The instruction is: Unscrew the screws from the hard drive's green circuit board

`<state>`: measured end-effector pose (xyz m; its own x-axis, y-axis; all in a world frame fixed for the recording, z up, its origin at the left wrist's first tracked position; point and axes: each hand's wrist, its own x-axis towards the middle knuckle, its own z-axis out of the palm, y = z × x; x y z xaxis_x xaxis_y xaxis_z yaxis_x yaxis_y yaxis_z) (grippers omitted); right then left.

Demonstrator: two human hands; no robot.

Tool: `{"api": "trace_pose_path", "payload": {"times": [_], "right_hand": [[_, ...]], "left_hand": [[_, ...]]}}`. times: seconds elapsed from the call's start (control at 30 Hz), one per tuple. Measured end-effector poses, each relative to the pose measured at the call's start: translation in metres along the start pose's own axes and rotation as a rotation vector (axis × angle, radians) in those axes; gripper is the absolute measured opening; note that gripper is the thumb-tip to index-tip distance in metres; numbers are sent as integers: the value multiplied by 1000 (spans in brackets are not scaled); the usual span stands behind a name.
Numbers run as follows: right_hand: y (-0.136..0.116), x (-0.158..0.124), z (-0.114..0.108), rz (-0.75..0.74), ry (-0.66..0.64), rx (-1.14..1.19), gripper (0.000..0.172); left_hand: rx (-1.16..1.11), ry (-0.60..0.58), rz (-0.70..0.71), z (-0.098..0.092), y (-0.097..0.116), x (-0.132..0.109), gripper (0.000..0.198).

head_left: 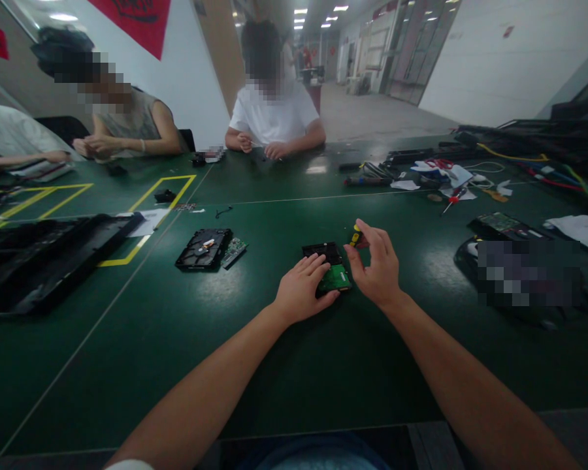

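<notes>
A hard drive (pixel 337 277) with a green circuit board and a black casing lies on the table in front of me. My left hand (pixel 301 287) holds it down, fingers laid over its left side and thumb along the near edge. Just to the right, my right hand (pixel 376 264) pinches a yellow and black screwdriver (pixel 355 235) between thumb and fingertips. The screwdriver handle is upright but tilted; its shaft and tip cannot be made out clearly.
Left of the drive lie a black drive casing (pixel 203 249) and a loose circuit board (pixel 235 251). Large black plastic parts (pixel 53 254) stand at far left. On the right are a red screwdriver (pixel 451 202), cables and black equipment (pixel 507 228). People sit across the green table (pixel 255 378).
</notes>
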<state>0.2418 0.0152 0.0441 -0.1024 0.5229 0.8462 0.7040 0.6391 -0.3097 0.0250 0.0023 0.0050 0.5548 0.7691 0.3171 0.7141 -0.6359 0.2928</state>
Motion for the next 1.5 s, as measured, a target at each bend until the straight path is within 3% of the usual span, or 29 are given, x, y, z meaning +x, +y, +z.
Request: {"api": "trace_pose_path", "payload": {"times": [0.17, 0.47, 0.73, 1.37, 1.5], "right_hand": [[-2, -2, 1, 9, -34, -12, 59], [2, 0, 1, 5, 67, -34, 57], [2, -3, 2, 27, -15, 25, 59], [1, 3, -3, -14, 46, -31, 50], [2, 1, -3, 16, -2, 17, 51]], "left_hand": [[3, -9, 0, -1, 0, 0, 68], [8, -4, 1, -1, 2, 0, 68], [9, -3, 3, 0, 0, 0, 68], [10, 0, 5, 0, 1, 0, 67], [8, 2, 4, 0, 1, 0, 68]]}}
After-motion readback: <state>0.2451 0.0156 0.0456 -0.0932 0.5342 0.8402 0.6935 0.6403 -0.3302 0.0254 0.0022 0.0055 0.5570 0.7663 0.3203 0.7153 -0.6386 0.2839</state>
